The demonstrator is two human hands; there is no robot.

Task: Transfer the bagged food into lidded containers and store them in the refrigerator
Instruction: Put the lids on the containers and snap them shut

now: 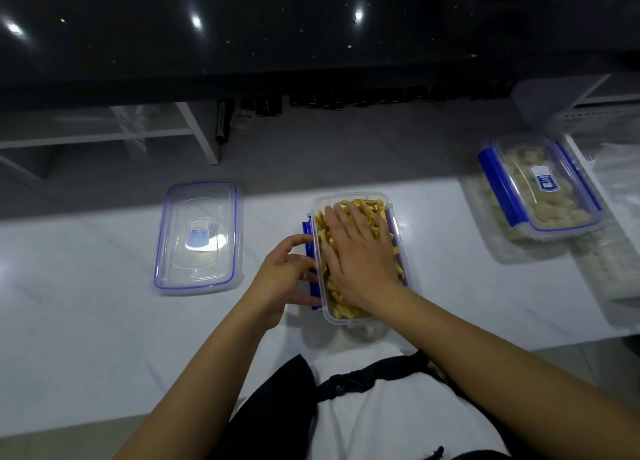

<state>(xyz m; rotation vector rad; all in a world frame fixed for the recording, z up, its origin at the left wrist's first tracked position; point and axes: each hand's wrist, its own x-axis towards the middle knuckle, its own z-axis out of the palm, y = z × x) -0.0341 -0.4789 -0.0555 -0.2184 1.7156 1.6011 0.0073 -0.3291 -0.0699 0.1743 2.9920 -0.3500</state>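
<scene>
Right hand (pixel 360 262) lies flat, grip open, pressing the fries (pixel 363 205) level in the container (pixel 346 196) mid-table (pixel 450 304), presumably so the lid (pixel 197 234) (loose, off to the left) seats; left hand (pixel 287 276) grip curls round the container's side, steadying it.

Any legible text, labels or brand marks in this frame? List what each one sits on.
Nothing here can be read.
Blue label on the loose lid, left: too blurred to read.
Blue label on the closed container, right: too blurred to read.
Red marks on the white tag by the far wall: too small to read.
</scene>
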